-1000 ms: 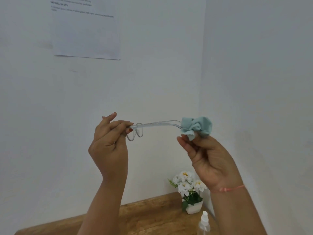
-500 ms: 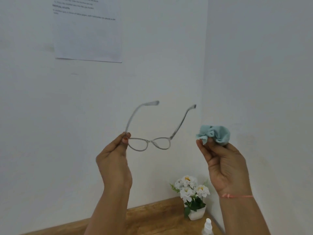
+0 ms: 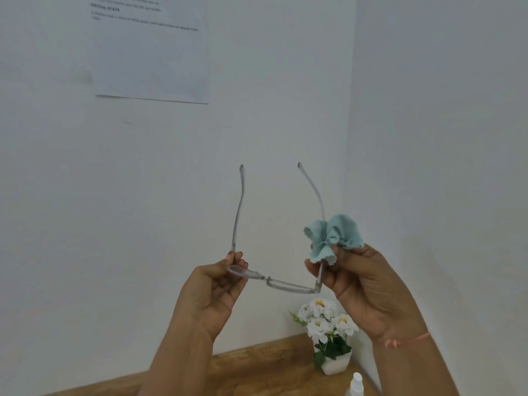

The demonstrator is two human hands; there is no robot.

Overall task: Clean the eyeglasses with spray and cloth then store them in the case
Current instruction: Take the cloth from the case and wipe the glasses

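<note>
Clear-framed eyeglasses (image 3: 281, 284) are held up in front of the white wall, both temples unfolded and pointing upward. My left hand (image 3: 213, 295) pinches the frame at its left corner, by the hinge. My right hand (image 3: 363, 287) grips a bunched pale blue cloth (image 3: 333, 238) and holds it around the base of the right temple, near the right hinge. The white top of the spray bottle (image 3: 356, 385) shows at the bottom edge. The case is not in view.
A wooden tabletop (image 3: 257, 370) runs along the bottom, set into a wall corner. A small white pot of white flowers (image 3: 328, 335) stands in that corner beside the spray bottle. A printed sheet (image 3: 150, 47) is taped high on the wall.
The glasses turned from side-on to front-on, then tipped so both temples point up. My right hand, apart from the frame half a second ago, has brought the cloth onto the right temple base.
</note>
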